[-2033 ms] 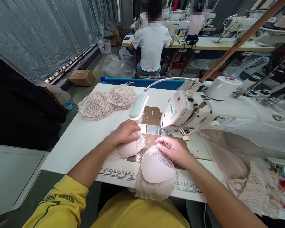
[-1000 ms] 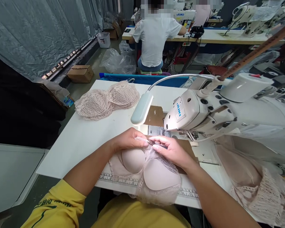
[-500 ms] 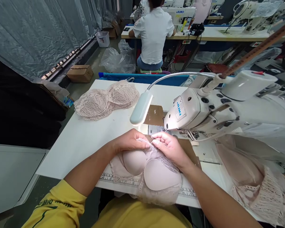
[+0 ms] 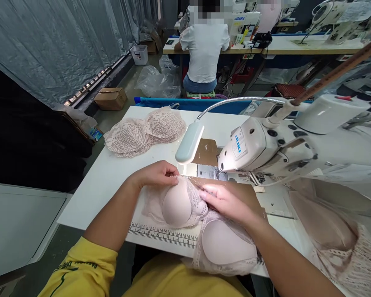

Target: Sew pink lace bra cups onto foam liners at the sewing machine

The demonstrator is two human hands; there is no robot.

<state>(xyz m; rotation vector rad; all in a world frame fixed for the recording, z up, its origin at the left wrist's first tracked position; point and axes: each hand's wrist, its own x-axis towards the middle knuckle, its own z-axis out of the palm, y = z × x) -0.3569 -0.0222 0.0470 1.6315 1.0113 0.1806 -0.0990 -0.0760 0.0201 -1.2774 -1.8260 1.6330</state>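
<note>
A pale pink lace bra (image 4: 177,204) lies spread before me, its smooth inner cups facing up. My left hand (image 4: 159,175) pinches the upper edge of its left cup between thumb and fingers. At the middle of the bra, my right hand (image 4: 225,201) is closed on the lace between the cups. The right cup hangs lower, over the table's front edge. Just beyond my hands is the needle area of a white sewing machine (image 4: 266,144), with its metal plate (image 4: 208,171) lit by a lamp (image 4: 190,142).
A stack of lace bras (image 4: 145,132) lies at the table's back left. More beige lace pieces (image 4: 336,231) are at the right under the machine arm. A printed ruler (image 4: 163,236) runs along the front edge. A person in white (image 4: 205,53) sits at another table ahead.
My hands have moved apart, the left one leftward and the right one slightly right and down. The bra has spread and its right cup has shifted right. The view has turned slightly left.
</note>
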